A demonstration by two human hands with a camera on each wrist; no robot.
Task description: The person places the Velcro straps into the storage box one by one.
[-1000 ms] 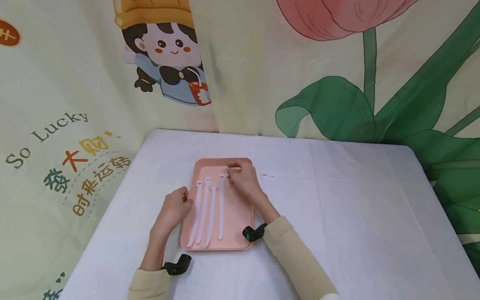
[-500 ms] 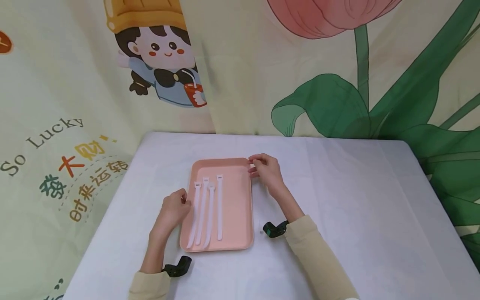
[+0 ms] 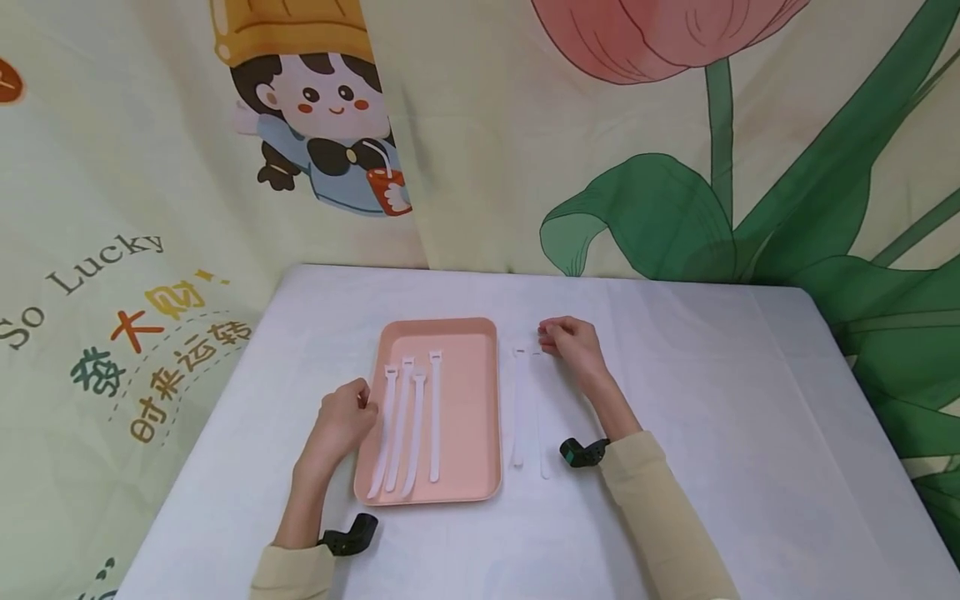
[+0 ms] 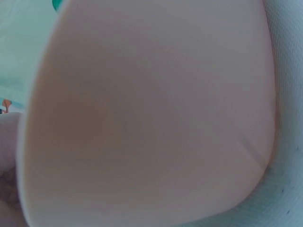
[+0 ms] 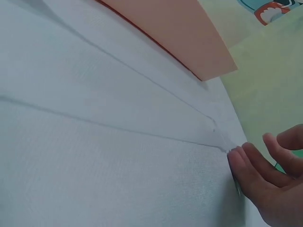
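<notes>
A pink rectangular tray point(image 3: 468, 417) lies on the white-covered table. In it are several white straps point(image 3: 435, 425) with slotted heads, lying lengthwise with the heads at the far end. My left hand point(image 3: 343, 419) has its fingers curled at the tray's left rim and holds it there; in the left wrist view the tray point(image 4: 151, 113) hides most of that hand point(image 4: 8, 175). Right of the tray lie two more white straps, one nearer the tray point(image 3: 518, 408) and one farther point(image 3: 540, 421). My right hand point(image 3: 573, 346), loosely bent, has its fingertips point(image 5: 236, 158) by the farther strap's head.
The white tablecloth point(image 3: 712, 417) stretches to the right of my right hand. A printed curtain point(image 3: 480, 167) with a cartoon figure and a tulip hangs behind the table's far edge. A small black camera point(image 3: 352, 535) sits at my left wrist.
My right hand has moved right from inside the tray, past its far right corner, to the straps on the table. The left hand stays at the tray's rim.
</notes>
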